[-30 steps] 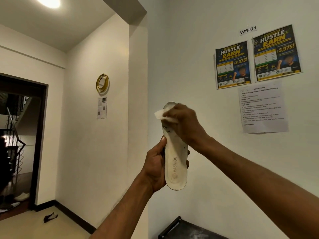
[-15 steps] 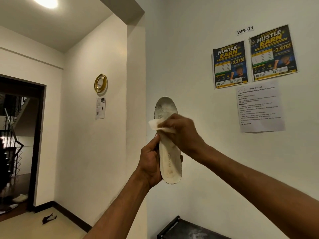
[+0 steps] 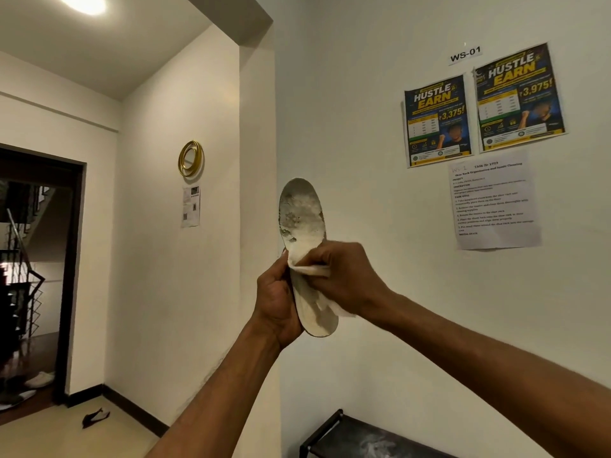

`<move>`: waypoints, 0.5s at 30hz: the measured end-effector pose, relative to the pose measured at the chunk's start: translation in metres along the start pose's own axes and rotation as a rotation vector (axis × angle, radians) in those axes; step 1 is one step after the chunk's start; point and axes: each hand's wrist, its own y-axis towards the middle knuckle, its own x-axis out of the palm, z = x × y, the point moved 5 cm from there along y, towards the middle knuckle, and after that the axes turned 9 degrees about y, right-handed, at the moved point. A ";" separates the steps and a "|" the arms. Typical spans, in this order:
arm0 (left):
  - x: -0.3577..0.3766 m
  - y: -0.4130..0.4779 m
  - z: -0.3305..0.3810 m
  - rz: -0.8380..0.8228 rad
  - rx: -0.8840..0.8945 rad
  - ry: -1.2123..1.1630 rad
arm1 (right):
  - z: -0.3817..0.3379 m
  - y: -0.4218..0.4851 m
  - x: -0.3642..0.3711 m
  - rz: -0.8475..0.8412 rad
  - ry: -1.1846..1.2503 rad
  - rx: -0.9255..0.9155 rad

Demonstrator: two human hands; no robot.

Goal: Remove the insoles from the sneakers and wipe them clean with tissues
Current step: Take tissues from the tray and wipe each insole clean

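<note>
A white, dirt-stained insole [image 3: 302, 216] stands upright in the air in front of the wall, toe end up. My left hand [image 3: 276, 300] grips its lower half from the left side. My right hand [image 3: 344, 279] presses a white tissue [image 3: 309, 267] against the middle of the insole, fingers curled round the tissue; a fold of tissue also shows below my right wrist. The grey stains on the toe part are uncovered. No sneakers are in view.
A black shoe rack [image 3: 334, 434] stands against the wall at the bottom. Posters [image 3: 436, 123] and a task sheet [image 3: 494, 200] hang at the right. A dark doorway [image 3: 36, 276] opens at the left, with a small dark object [image 3: 96, 417] on the floor near it.
My right hand has slid the tissue down the insole from the toe end to the middle, uncovering the stained toe part. The left hand keeps its hold on the lower half.
</note>
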 end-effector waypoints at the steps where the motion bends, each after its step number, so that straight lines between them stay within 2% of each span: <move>1: 0.001 0.000 0.000 -0.007 -0.004 0.002 | 0.003 0.000 -0.006 0.039 -0.005 0.038; 3: 0.003 0.001 -0.001 -0.010 -0.021 0.013 | 0.000 -0.003 -0.008 0.072 -0.010 0.052; 7: 0.000 0.001 0.002 0.008 -0.003 0.011 | -0.004 -0.010 0.004 -0.038 0.014 0.075; 10: 0.002 0.002 0.003 -0.003 -0.009 -0.005 | 0.000 -0.009 -0.007 0.083 0.015 0.143; 13: -0.004 0.006 0.007 0.011 0.011 0.040 | -0.012 -0.019 0.009 -0.042 0.031 0.094; 15: -0.009 0.009 0.008 0.024 0.022 0.036 | -0.006 -0.020 0.010 -0.085 0.008 0.146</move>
